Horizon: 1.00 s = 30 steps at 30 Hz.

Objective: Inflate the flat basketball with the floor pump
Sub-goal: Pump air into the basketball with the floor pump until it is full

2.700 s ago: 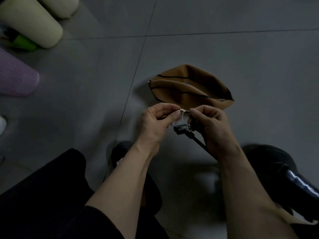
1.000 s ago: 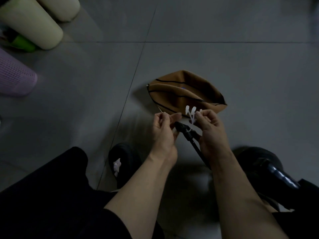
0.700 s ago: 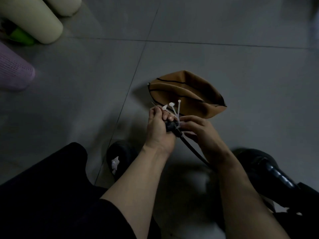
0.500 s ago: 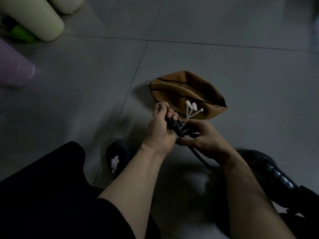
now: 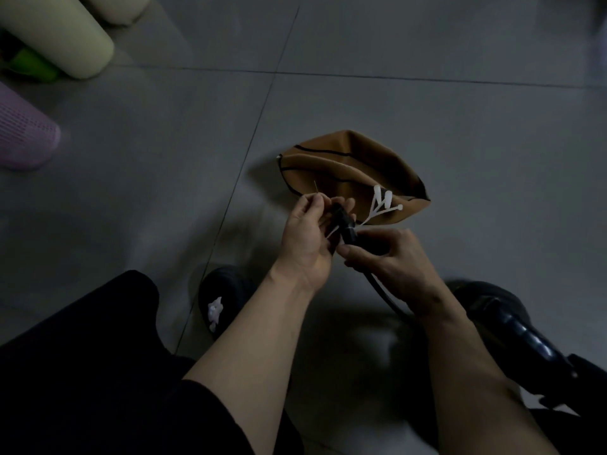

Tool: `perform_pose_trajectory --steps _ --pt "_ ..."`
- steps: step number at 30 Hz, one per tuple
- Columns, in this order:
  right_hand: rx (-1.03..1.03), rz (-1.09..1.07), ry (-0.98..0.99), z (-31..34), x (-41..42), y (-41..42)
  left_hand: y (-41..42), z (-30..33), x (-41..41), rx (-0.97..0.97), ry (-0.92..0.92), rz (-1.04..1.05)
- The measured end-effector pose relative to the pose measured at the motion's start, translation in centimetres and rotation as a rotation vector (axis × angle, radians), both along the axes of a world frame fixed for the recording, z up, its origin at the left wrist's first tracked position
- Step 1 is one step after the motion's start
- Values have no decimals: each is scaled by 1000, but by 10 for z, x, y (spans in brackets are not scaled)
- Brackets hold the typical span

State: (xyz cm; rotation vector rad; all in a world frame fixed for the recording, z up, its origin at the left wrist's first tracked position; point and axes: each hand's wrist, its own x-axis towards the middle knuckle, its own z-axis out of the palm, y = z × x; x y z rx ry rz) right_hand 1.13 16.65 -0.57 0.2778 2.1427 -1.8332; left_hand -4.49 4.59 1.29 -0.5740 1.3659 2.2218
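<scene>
Looking down from the head view: person crouched over grey tiled floor [image 5: 427,119]. Left hand [image 5: 307,231] pinches a thin inflation needle [image 5: 316,188] between thumb and forefinger, tip poking up past the fingertips. Right hand [image 5: 391,254] curled round the black pump hose [image 5: 386,295] just behind the black nozzle head [image 5: 345,221], thumb and finger pinching it. Nozzle head sits between the two hands, touching the left fingers. White plastic adapter bunch [image 5: 381,203] sticks up from the nozzle, overlapping the ball in view. Flat basketball [image 5: 348,172], brown with black seams, crumpled and folded, lies on the floor just beyond both hands, not held; can't tell if the needle touches it. Black floor pump body [image 5: 512,326] low right, beside the right forearm. Black shoe [image 5: 223,290] under the left forearm. Far left: pale green cylinders [image 5: 62,34] and a pink mesh basket [image 5: 23,129], well apart from the ball.
</scene>
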Motion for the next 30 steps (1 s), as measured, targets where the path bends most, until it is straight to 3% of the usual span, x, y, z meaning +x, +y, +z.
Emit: perform_pose_trajectory --steps 7,12,21,30 --pt "-193 -147 -124 -3 2 1 12 -4 7 -153 155 -91" --pt "-458 -196 -248 0 4 -1 12 -9 9 -327 272 -127" --pt "-662 -355 -341 0 1 2 6 -3 4 -262 306 -82" --pt "-609 -388 -233 -1 -3 2 1 5 8 -393 410 -131"
